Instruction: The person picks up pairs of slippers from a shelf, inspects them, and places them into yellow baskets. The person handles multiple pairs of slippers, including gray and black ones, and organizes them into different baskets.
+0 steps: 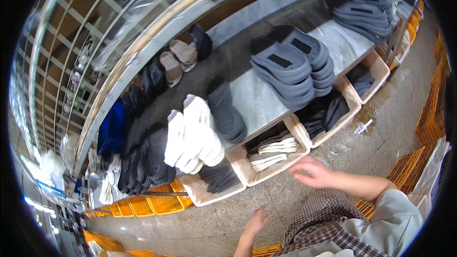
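Note:
My right hand (309, 172) hovers near the edge of a pale bin (251, 179) that holds cream-white slipper-like pieces (275, 151). Its fingers are apart and nothing shows in them. Lower down, over the floor, is my left hand (257, 221), also with nothing in it and its fingers somewhat spread. On the bench (254, 104) beyond the bins stand stacks of slipper-shaped footwear: a white stack (194, 133), a dark stack (224, 112) beside it, and thick grey stacks (288, 69) with black patches on top.
Other pale bins (337, 126) with dark pieces line the bench's near side. More grey stacks (364, 16) sit far right, and black ones (147, 159) at the left. Orange crates (404, 171) stand right of me. Wire mesh (71, 28) rises behind the bench.

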The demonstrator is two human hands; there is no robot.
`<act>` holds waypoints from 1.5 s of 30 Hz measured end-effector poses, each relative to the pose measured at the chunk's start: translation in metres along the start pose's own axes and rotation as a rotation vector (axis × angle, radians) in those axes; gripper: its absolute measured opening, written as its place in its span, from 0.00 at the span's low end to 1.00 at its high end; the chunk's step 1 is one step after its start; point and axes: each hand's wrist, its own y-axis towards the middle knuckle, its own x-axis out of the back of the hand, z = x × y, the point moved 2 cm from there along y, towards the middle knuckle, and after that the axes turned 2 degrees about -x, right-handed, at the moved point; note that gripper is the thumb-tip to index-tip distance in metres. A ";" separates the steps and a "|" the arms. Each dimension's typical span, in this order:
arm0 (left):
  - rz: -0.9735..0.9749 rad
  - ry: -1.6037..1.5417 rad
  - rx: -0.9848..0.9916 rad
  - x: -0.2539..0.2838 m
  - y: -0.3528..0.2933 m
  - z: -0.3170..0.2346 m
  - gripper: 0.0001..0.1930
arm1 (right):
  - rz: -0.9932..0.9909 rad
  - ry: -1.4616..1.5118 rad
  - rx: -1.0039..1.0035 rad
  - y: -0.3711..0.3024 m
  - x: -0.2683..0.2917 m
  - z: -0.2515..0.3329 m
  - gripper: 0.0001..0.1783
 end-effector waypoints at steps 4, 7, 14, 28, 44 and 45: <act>-0.174 -0.147 0.303 -0.004 -0.077 0.069 0.30 | -0.188 0.483 0.002 0.143 -0.033 0.015 0.11; -0.178 -0.084 0.440 -0.029 -0.109 0.088 0.29 | -0.339 0.853 -0.008 0.271 -0.048 -0.015 0.15; -0.169 -0.282 0.569 -0.087 -0.139 0.094 0.33 | -0.659 -0.051 -0.358 0.508 -0.040 -0.178 0.13; -0.397 -0.608 0.545 -0.093 -0.103 0.041 0.25 | -0.516 0.754 -0.832 0.523 -0.042 -0.319 0.11; -0.610 -0.061 0.368 0.029 -0.117 0.068 0.28 | -0.197 1.475 -0.666 0.346 -0.038 -0.030 0.04; -0.588 -0.067 0.352 0.048 -0.123 0.064 0.28 | -0.100 1.478 -0.669 0.313 -0.039 -0.001 0.06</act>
